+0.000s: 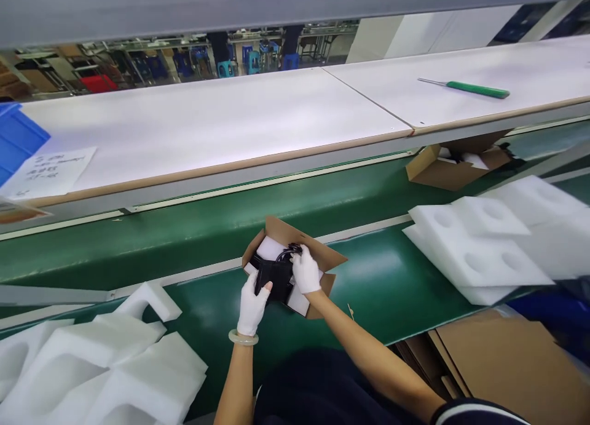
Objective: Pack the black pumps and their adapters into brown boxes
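While L hand (pixel 252 305) and R hand (pixel 306 270) are working in an open cardboard box (pixel 288 234) on the green conveyor belt (pixel 391 271), near centre, L fingers are half-closed, pressing a black pkg (pixel 274 277), and R fingers are pinching a black cable (pixel 292 250).

I look down on a small open cardboard box (pixel 295 237) on a green conveyor belt (pixel 382 277). The white-gloved left hand (pixel 252 305) holds a black object (pixel 275 277) inside, the gloved right hand (pixel 305 270) on its dark cable (pixel 291 250). White foam trays (pixel 474 253) lie on both sides; a green-handled screwdriver (pixel 477 90) rests on the white counter (pixel 207 123) beyond.
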Demonstrator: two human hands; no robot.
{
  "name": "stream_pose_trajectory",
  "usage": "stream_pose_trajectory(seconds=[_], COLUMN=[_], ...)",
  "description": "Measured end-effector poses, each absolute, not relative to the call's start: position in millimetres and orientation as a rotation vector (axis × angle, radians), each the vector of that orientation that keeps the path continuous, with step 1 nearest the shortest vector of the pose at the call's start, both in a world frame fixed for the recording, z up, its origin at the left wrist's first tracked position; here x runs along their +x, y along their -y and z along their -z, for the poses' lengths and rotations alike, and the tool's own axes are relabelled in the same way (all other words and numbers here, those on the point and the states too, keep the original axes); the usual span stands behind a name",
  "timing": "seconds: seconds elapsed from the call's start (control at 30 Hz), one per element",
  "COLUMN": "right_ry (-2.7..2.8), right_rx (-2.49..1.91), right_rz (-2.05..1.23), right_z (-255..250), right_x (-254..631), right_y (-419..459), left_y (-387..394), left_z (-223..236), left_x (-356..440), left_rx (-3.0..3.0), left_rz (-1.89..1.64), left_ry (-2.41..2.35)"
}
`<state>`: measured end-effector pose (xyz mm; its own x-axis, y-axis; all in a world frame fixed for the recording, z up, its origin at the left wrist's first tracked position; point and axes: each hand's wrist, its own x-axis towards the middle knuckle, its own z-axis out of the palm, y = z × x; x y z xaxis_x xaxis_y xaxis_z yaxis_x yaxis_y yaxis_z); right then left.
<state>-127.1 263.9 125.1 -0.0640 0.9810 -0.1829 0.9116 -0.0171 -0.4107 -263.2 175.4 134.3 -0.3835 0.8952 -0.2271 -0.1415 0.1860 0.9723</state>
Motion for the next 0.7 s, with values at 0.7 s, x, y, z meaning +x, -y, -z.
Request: stream_pose_trajectory(seconds=[0.7], right_ry=[2.309], right_rx=[-2.134], right_rz=[-0.823], right_z=[-125], right_x=[-103], right_y=[-274], left_y=[-208], left_z=[-125], left_x=[-253], left_rx=[0.873], left_rz=[-1.216], left_ry=[-1.46])
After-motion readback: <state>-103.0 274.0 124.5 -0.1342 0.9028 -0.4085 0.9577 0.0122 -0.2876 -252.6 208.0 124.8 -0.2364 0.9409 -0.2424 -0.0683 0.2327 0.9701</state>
